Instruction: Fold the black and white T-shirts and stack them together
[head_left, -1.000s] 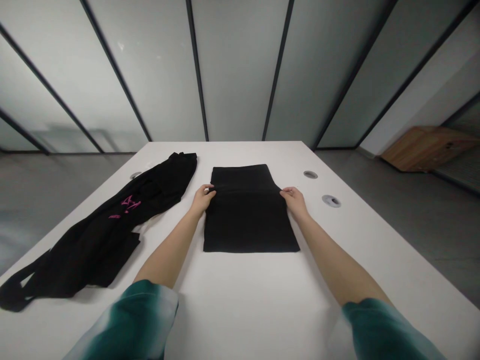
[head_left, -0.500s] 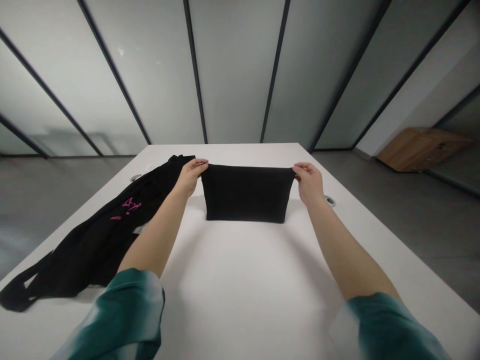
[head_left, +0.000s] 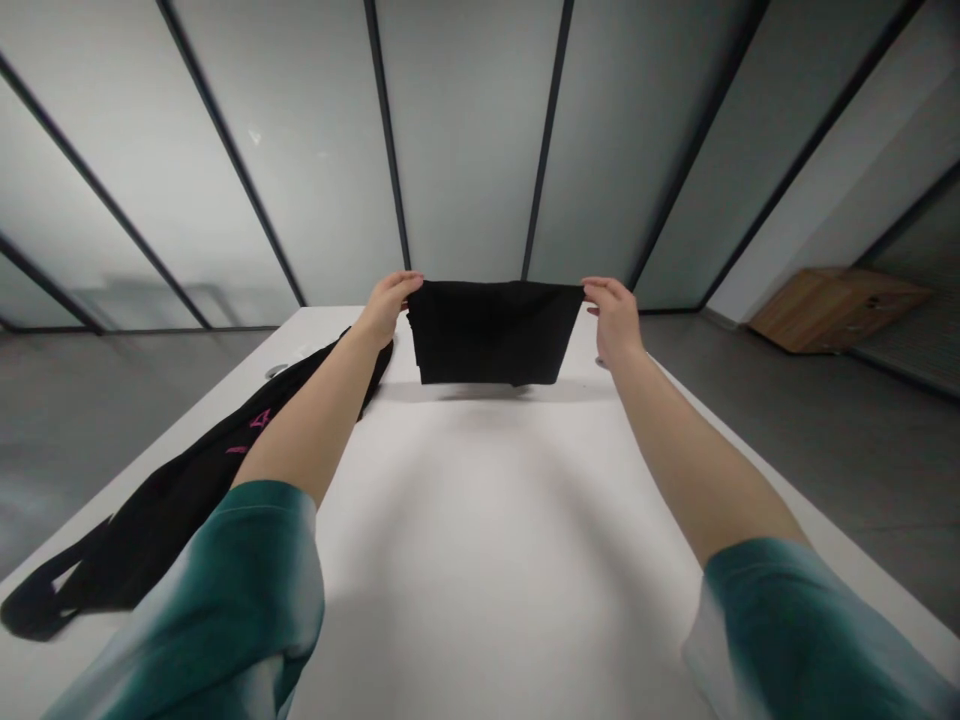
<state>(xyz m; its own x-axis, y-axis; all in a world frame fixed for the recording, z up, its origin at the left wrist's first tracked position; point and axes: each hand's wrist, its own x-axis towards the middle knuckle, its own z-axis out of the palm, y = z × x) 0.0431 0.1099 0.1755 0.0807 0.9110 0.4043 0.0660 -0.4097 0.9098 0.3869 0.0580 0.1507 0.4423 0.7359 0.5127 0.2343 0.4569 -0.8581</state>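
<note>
Left hand (head_left: 388,300) is pinching the upper left corner of a folded black cloth (head_left: 491,335), with thumb and fingers closed on the fabric. Right hand (head_left: 616,315) is gripping the upper right corner in the same way. Both arms are stretching out toward the far edge of the white table (head_left: 487,540).

A second ago the cloth was lying flat near the middle of the table, with the hands at its sides. Half a second ago it was already rising, its lower edge low over the surface. Now it is hanging as a short, wide rectangle pulled taut between the two hands. It seems to be clear of the table, and a soft shadow is lying under it near the far edge. So the cloth is being held up, doubled over, rather than resting.

Another black garment (head_left: 172,500) with pink lettering (head_left: 255,420) is lying along the left edge, as before. The left forearm is crossing in front of its far end.
</note>
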